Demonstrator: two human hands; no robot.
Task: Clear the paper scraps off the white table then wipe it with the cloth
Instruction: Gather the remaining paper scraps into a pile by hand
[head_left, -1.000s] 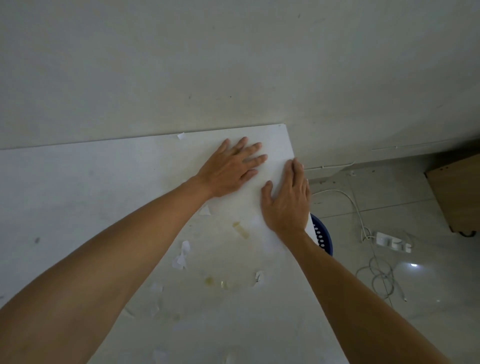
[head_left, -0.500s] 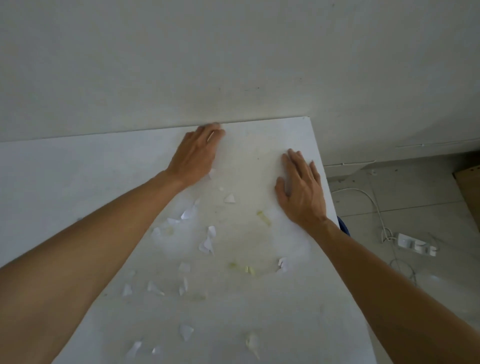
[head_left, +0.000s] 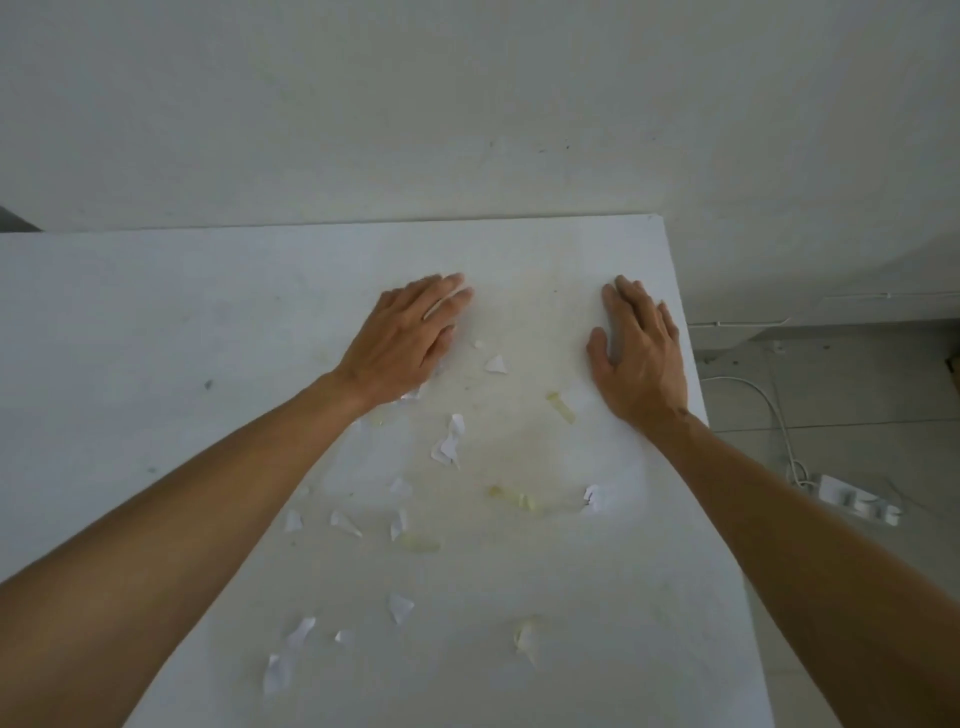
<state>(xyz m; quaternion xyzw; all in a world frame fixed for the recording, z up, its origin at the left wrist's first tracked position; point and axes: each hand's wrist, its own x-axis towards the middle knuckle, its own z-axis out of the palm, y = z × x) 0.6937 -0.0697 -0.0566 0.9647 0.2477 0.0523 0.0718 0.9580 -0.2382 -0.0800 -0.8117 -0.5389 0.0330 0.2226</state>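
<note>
early in the clearing step, judging by the litter. left hand (head_left: 400, 345) flat on the white surface (head_left: 156, 322), fingers (head_left: 447, 296) straight and together, holding nothing, one scrap partly under its heel. right hand (head_left: 641, 358) flat too, near the surface's right edge, fingers released and grasping nothing. paper scraps (head_left: 448, 441) scattered between the two hands and nearer the viewer: a small triangle (head_left: 495, 365) just right of the left hand, more strewn below it toward the near edge. yellowish smears (head_left: 561, 408) on the surface left of the right hand. no cloth in view. left to do: gather and remove every scrap, then wipe. a power strip (head_left: 852, 501) on the floor, right of the surface.
</note>
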